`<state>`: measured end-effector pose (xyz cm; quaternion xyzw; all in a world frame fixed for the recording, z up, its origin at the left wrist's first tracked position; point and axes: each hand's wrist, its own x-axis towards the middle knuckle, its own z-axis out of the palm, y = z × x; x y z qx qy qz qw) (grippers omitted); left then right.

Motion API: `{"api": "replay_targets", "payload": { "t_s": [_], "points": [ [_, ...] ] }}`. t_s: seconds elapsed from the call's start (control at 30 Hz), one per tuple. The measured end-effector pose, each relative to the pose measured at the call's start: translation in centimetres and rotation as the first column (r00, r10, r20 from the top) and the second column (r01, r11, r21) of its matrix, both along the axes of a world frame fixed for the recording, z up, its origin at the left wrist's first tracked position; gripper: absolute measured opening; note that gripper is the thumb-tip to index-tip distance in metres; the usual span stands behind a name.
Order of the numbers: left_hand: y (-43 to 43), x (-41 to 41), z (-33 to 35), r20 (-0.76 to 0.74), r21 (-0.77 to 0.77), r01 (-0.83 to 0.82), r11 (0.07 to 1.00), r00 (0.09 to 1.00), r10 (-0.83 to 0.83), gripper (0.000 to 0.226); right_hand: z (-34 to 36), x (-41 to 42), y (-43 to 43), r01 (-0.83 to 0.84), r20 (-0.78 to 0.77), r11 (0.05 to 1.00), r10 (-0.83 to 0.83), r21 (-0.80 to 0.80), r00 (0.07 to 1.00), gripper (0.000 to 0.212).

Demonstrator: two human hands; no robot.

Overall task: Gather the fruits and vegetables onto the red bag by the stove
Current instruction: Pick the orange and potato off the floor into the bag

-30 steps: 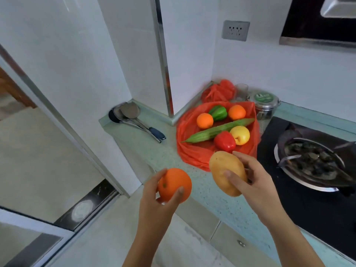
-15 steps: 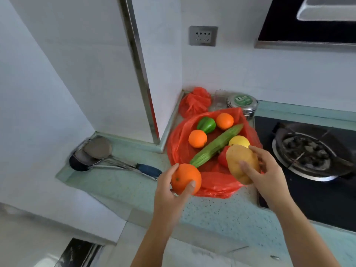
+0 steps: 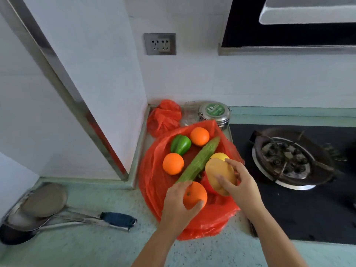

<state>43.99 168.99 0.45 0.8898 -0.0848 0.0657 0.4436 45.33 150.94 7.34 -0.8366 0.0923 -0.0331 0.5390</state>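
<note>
A red plastic bag lies flat on the green counter left of the stove. On it rest two oranges, a green pepper, a long green cucumber, a yellow apple and a red pepper, mostly hidden. My left hand grips a third orange over the bag's near part. My right hand holds a tan potato just above the red pepper and the apple.
A black stove top with a dirty burner lies right of the bag. Behind the bag stand a crumpled red bag, a glass and a steel tin. Ladles and a spatula lie at the left.
Both hands moved forward over the red bag, carrying the orange and the potato down close to the produce. The view has come closer to the counter.
</note>
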Motion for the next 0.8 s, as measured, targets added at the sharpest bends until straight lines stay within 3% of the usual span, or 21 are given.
{"api": "replay_targets", "payload": {
  "t_s": [0.1,0.37,0.67,0.8],
  "points": [
    [0.1,1.9,-1.4,0.068,0.149,0.08,0.986,0.994,-0.09,0.059,-0.9,1.2,-0.1,0.029,-0.005,1.0,-0.029,0.01,1.0,0.047],
    [0.6,3.8,-4.4,0.105,0.315,0.174,0.933,0.971,-0.216,0.065,-2.5,3.5,-0.3,0.039,-0.009,0.999,-0.039,-0.002,0.999,0.045],
    [1.1,3.9,-4.7,0.114,0.436,0.216,0.873,0.95,-0.292,0.076,-3.1,6.4,0.7,-0.022,0.043,0.995,0.027,-0.102,0.999,0.05],
    [1.6,4.5,-4.2,0.136,0.425,0.194,0.884,0.952,-0.275,0.069,-3.3,8.9,1.8,-0.085,0.072,0.984,0.098,-0.159,0.993,0.054]
  ]
}}
